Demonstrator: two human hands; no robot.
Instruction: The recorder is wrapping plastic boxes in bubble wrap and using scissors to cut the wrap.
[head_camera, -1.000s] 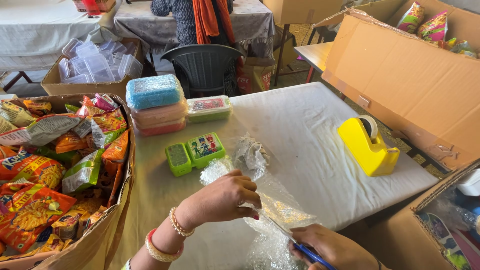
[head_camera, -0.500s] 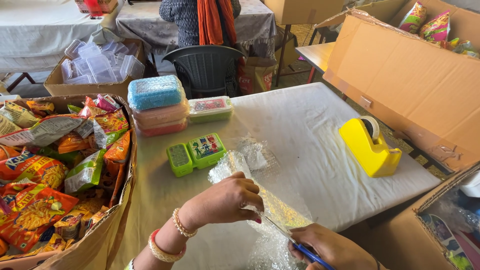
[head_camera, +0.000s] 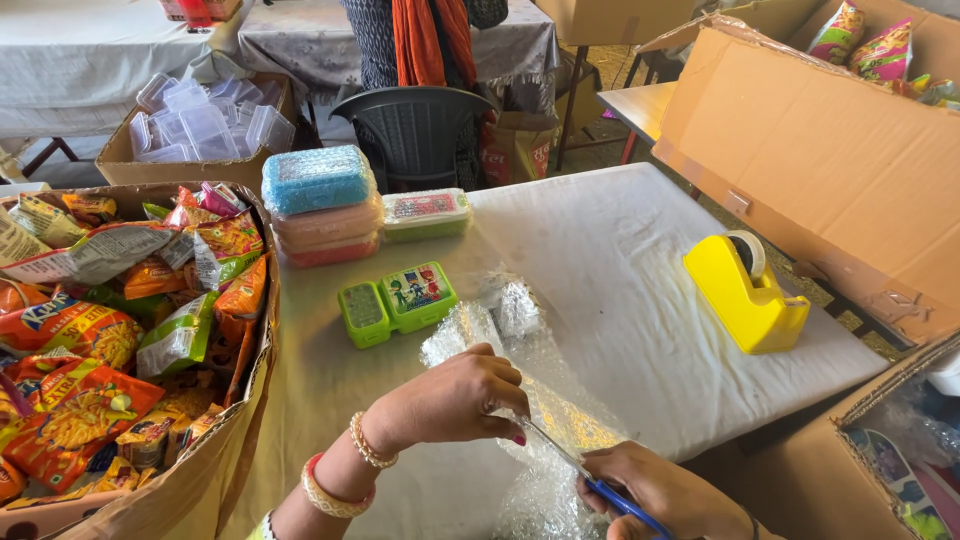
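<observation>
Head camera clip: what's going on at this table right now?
A person is cutting a sheet of bubble wrap on the white-covered table. The left hand pinches the wrap taut while the right hand works blue-handled scissors into it. A green lunch box, a stack of wrapped boxes and a yellow tape dispenser sit nearby, untouched.

Left hand (head_camera: 455, 400): reaches in from lower left, palm down, fingers curled, fingertips pinched shut on bubble wrap (head_camera: 560, 420); bangles on wrist. Right hand (head_camera: 655, 492): at bottom edge, just right of left hand, fingers closed round blue-handled scissors (head_camera: 590, 480), blades pointing toward left fingertips, into wrap.
</observation>
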